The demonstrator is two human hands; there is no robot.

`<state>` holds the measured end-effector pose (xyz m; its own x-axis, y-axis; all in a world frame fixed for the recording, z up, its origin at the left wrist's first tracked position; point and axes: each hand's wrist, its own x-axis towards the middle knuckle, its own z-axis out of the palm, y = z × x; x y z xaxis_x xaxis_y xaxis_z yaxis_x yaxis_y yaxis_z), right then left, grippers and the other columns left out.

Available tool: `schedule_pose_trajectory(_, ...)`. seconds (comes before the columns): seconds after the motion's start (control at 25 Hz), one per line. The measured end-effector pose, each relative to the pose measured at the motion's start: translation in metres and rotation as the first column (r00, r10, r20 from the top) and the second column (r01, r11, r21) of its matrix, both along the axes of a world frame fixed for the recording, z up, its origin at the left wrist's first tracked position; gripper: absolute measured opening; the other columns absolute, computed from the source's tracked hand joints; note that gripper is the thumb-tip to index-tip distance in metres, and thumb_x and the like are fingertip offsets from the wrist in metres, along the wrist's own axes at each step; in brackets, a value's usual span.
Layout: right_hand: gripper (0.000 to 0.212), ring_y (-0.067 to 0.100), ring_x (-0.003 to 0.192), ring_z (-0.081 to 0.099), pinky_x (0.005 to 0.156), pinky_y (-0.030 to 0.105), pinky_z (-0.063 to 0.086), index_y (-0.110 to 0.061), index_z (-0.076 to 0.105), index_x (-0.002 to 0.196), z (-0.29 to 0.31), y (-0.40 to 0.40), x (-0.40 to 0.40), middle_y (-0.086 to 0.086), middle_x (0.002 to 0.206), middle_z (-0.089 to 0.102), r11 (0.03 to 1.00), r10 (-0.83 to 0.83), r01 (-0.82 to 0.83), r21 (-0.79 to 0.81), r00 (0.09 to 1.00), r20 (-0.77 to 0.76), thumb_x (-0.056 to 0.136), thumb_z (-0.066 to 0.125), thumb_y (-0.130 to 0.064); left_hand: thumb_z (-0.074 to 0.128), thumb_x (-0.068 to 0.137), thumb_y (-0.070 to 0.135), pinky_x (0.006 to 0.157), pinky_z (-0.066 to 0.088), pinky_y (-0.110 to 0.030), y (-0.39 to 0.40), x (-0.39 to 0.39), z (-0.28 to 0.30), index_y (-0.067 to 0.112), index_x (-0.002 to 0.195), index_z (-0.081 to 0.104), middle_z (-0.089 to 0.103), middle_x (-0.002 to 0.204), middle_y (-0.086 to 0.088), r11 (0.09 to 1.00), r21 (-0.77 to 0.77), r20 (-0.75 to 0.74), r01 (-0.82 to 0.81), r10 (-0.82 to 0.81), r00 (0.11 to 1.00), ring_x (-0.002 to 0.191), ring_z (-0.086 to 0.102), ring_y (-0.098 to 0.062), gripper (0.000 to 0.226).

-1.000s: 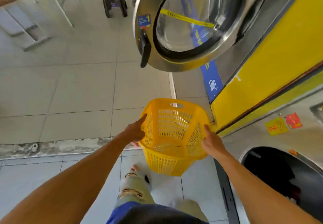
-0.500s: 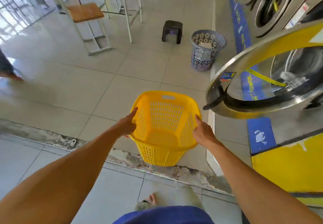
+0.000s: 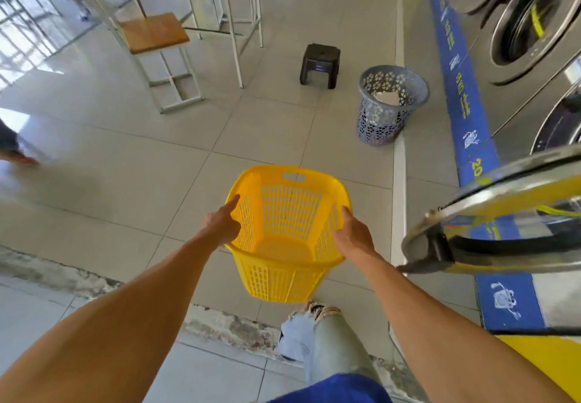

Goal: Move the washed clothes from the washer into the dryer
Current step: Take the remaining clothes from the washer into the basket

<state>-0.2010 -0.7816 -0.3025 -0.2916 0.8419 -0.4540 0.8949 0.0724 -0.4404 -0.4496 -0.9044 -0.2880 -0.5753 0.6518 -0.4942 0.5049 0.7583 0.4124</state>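
I have the yellow basket [image 3: 287, 233] held up off the tiled floor [image 3: 132, 163] between both hands, with nothing lying inside it that I can see. My left hand [image 3: 221, 225] grips the left rim, forefinger stretched out along the edge and the other fingers curled under it; my right hand [image 3: 353, 234] clasps the right rim, thumb on top and fingers wrapped round the outside. Just to the right of my right hand, an open round machine door [image 3: 490, 214] juts out, its dark handle [image 3: 435, 253] nearest that wrist. Beyond it, further right and ahead, stands a row of steel drum machines [image 3: 528, 25] above a blue strip. Ahead of my hands, well apart from the basket, sit a grey-blue perforated bin [image 3: 388, 110] and a small black stool [image 3: 319, 64], with a wooden-topped stool [image 3: 154, 33] further off to the left. Below the basket, my knee in torn pale jeans [image 3: 317, 333] shows.
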Motion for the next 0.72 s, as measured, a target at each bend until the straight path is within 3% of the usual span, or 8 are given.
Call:
schedule_pose_trajectory(0.08,0.069,0.039,0.123,0.054,0.098,0.044,0.048,-0.026,0.009,0.159,0.007,0.030,-0.011,0.021,0.141,0.050,1.000,-0.007,0.007,-0.025,1.000,0.010,0.097,0.038,-0.014,0.041,0.091,0.005,0.068,0.050,-0.035,0.040,-0.012,0.010,0.041,0.152,0.017,0.050,0.141,-0.020,0.998,-0.041,-0.053,0.053,-0.055,0.997,0.086,0.059,-0.032,0.075)
schedule_pose_trajectory(0.2,0.068,0.039,0.120,0.054,0.096,0.045,0.048,-0.026,0.008,0.159,0.025,0.075,-0.016,0.020,0.138,0.050,0.999,-0.033,0.034,-0.016,0.999,0.020,0.098,0.036,-0.015,0.040,0.092,0.005,0.063,0.050,-0.033,0.096,-0.020,0.030,0.043,0.152,0.017,0.047,0.143,-0.021,0.997,-0.016,-0.019,0.075,-0.076,0.997,0.079,0.058,-0.028,0.074)
schedule_pose_trajectory(0.4,0.067,0.037,0.120,0.054,0.090,0.040,0.046,-0.026,0.006,0.159,0.060,0.149,-0.010,0.019,0.138,0.047,0.996,-0.088,0.088,0.006,0.996,0.027,0.100,0.037,-0.015,0.043,0.091,0.007,0.064,0.051,-0.030,0.185,-0.025,0.059,0.041,0.152,0.020,0.046,0.144,-0.021,0.988,0.011,-0.039,0.153,-0.153,0.988,0.083,0.059,-0.029,0.073)
schedule_pose_trajectory(0.56,0.067,0.036,0.123,0.053,0.091,0.039,0.045,-0.023,0.008,0.159,0.076,0.195,0.006,0.019,0.142,0.047,0.978,-0.207,0.207,0.035,0.978,-0.002,0.100,0.040,-0.016,0.044,0.090,0.009,0.080,0.050,-0.035,0.264,-0.020,0.073,0.041,0.151,0.023,0.049,0.142,-0.019,0.958,0.010,-0.123,0.287,-0.284,0.951,0.107,0.061,-0.037,0.073)
schedule_pose_trajectory(0.72,0.071,0.038,0.125,0.052,0.096,0.042,0.045,-0.021,0.008,0.159,0.079,0.241,0.024,0.022,0.143,0.046,0.937,-0.347,0.347,0.035,0.938,-0.008,0.099,0.046,-0.018,0.048,0.087,0.014,0.076,0.051,-0.036,0.352,-0.010,0.079,0.043,0.151,0.021,0.055,0.135,-0.017,0.889,-0.004,-0.183,0.458,-0.451,0.873,0.097,0.060,-0.033,0.075)
